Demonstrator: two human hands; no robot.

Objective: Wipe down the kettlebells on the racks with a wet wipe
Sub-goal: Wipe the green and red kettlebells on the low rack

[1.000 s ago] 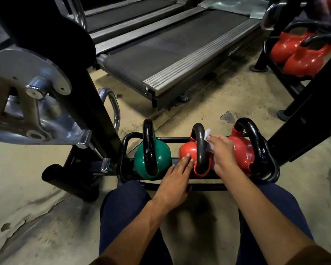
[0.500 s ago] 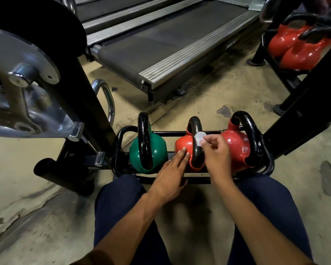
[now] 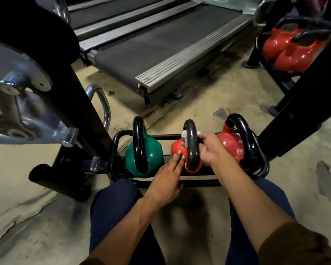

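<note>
Three kettlebells with black handles stand in a low black floor rack: a green kettlebell on the left, a middle red kettlebell, and a right red kettlebell. My right hand grips a white wet wipe that is threaded through the middle kettlebell's handle, fingers wrapped around the handle's right side. My left hand rests flat, fingertips touching the middle kettlebell's red body on its left side.
A black machine frame with chrome plates stands close on the left. Two treadmills lie beyond the rack. Another rack holding red kettlebells is at the upper right, behind a slanted black post. My knees in dark trousers flank the rack.
My right hand has moved the wipe from the handle's right face to wrap through and around the handle. My left hand stays against the red body. The view shifted slightly.
</note>
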